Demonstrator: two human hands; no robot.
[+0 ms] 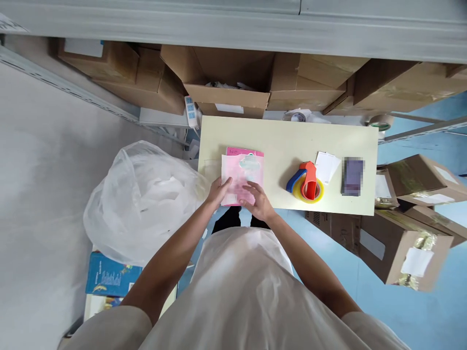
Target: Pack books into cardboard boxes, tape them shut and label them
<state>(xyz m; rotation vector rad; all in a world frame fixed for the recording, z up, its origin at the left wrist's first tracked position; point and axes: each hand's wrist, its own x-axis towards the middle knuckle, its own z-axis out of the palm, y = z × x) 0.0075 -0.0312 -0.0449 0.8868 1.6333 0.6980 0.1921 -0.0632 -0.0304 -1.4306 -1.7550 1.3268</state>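
Note:
A flat pink packet lies at the table's front edge, with a pale, see-through-looking layer over most of it. A brighter pink strip shows along its far side. My left hand pinches the packet's left edge, thumb on top and the other fingers partly hidden. Across its lower right part, my right hand rests with fingers apart, touching the surface. To the right are a red and blue tape dispenser with a yellowish tape roll, some white cards and a blurred-out phone-like object.
The pale table stands before a shelf with several cardboard boxes. A large translucent bag of white scraps is on the left, near a blue box. Taped cartons sit on the right. A power strip is behind.

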